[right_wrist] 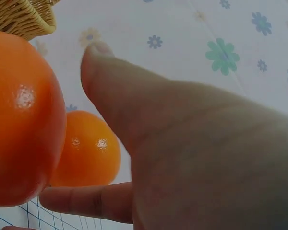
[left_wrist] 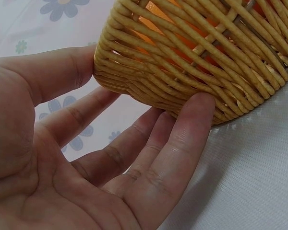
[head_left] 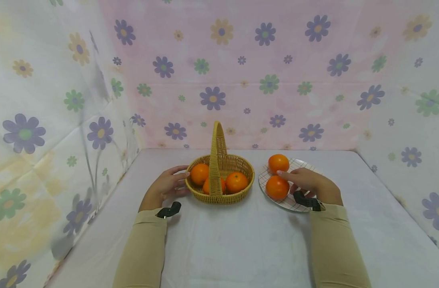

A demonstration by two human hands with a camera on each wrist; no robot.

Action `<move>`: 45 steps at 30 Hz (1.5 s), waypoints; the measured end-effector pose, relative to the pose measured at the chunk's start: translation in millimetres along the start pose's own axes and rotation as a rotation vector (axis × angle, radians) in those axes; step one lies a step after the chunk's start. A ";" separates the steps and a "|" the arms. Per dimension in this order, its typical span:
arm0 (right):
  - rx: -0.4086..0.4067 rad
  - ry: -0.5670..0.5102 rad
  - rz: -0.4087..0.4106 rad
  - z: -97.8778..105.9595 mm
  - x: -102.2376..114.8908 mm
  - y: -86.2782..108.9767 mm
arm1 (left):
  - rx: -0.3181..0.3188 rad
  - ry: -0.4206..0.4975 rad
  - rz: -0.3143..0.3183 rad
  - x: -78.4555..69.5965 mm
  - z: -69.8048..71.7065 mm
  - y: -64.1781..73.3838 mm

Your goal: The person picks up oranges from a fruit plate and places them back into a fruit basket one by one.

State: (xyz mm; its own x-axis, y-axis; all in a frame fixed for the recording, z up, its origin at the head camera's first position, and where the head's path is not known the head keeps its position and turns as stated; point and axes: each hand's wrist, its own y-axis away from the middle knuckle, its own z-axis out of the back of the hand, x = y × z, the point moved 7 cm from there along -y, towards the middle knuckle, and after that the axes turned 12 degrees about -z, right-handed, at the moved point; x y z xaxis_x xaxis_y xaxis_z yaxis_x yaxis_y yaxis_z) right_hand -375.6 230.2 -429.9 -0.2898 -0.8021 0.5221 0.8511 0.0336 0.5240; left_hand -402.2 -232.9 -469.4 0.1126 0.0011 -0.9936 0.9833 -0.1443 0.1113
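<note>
L hand (head_left: 171,183), fingers spread, touches left end of basket (head_left: 219,199), prob. to steady it, twd back edge of table (head_left: 237,248). R hand (head_left: 309,182), thumb & fingers apart, prob. to suit fruit's girth, is beside front orange (head_left: 277,188) nr left edge of plate (head_left: 301,163).

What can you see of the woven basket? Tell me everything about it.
The woven basket is oval and straw-yellow, apparently wicker, with gaps in its weave and one tall arched handle crossing its middle. It stands upright on the pale tablecloth, just left of the plate, and holds three orange fruits. The left hand touches its left side.
</note>
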 end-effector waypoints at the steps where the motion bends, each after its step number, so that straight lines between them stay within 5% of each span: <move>1: 0.000 0.002 -0.001 -0.7 -0.2 -0.2 | 0.001 0.000 -0.002 -0.4 -0.1 0.4; 13: 0.027 0.032 0.049 -9.0 8.9 2.7 | 0.004 0.008 -0.003 -0.6 0.8 3.2; 24: -0.021 0.101 0.073 -5.8 13.2 3.4 | 0.009 0.009 -0.005 -1.0 -1.4 3.0; 45: -0.136 0.054 0.191 7.8 28.2 6.7 | 0.007 0.006 -0.009 -0.8 -0.3 1.7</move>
State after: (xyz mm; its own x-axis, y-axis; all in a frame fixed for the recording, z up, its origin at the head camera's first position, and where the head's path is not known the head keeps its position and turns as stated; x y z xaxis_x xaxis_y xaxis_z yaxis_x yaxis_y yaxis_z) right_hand -381.6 212.5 -406.5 -0.0974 -0.8197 0.5644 0.9405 0.1097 0.3217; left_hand -400.5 -232.8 -468.4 0.1051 0.0081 -0.9944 0.9831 -0.1516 0.1026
